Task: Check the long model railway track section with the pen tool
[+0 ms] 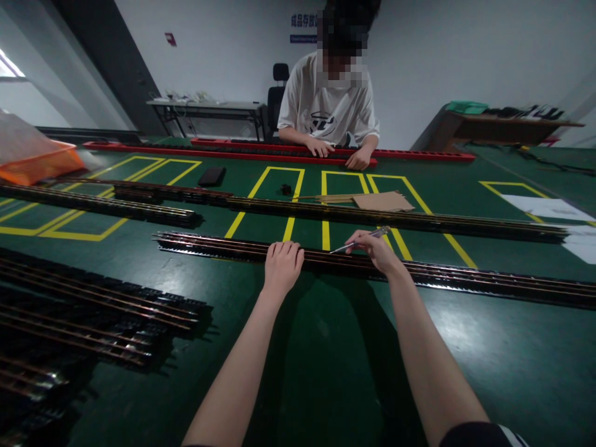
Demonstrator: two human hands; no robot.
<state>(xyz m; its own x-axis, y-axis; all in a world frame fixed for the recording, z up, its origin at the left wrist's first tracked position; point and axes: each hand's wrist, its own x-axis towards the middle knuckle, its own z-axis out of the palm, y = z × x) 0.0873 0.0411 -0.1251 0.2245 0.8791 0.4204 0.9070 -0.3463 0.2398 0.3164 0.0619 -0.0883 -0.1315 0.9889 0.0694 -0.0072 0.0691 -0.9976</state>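
A long black rail with copper-coloured strips (447, 274) runs across the green table in front of me. My left hand (283, 267) rests over the rail, its fingers together and bent onto the top, with the fingertips on the far side. My right hand (372, 248) is closed around a thin silver pen-like tool (358, 241). The tool slants down to the left, and its tip is at the rail, a little right of my left hand.
Across the green table (326, 347), a person's hands touch red rails (419, 155). More black rails (93, 292) lie at the left and behind mine. Cardboard (384, 201), a black box (212, 176), an orange bin (41, 162) and white paper (549, 207) are farther back.
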